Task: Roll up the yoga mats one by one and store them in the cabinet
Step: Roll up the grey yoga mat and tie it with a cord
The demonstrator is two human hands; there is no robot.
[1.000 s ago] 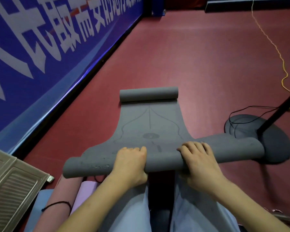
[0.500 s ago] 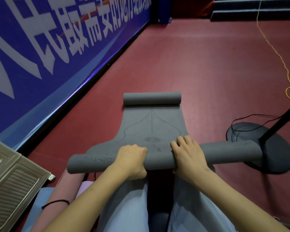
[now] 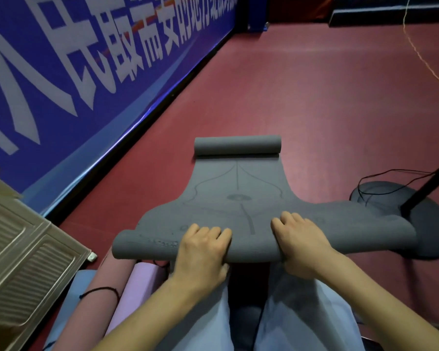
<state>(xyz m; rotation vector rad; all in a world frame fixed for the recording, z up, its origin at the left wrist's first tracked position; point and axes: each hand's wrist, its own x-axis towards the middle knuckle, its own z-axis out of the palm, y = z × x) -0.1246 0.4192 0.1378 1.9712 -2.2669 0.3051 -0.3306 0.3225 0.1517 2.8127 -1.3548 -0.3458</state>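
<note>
1. The grey yoga mat (image 3: 238, 193) lies lengthwise on the dark red floor (image 3: 327, 97), directly ahead of the person's knees. Its surface is matte and faintly grainy, with thin printed guide lines and a small oval mark near the middle.
2. Both ends of the mat are curled: the far end sits as a tight, smooth cylinder, while the near end forms a wider roll across the view (the wide-angle lens bows it strongly).
3. The left hand (image 3: 200, 249) rests on top of the near roll, knuckles up, fingers pressed together and curled over its front edge, thumb tucked below.
4. The right hand (image 3: 299, 244) grips the same roll just beside the left, fingers close together and bent over the top, the wrist low behind it.
5. Both forearms reach forward over pale blue trousers (image 3: 302, 320).
6. To the left lie more rolled mats: a pink mat (image 3: 107, 274) bound with a thin black cord, and a lilac mat (image 3: 137, 287) touching it.
7. A beige cabinet (image 3: 23, 262) with ribbed panel doors stands at the lower left, below a glossy blue banner (image 3: 86, 59) with white characters.
8. A round black stand base (image 3: 428, 224) with a slanted pole and a looping black cable sits to the right, and the mat's roll overlaps its edge.
</note>
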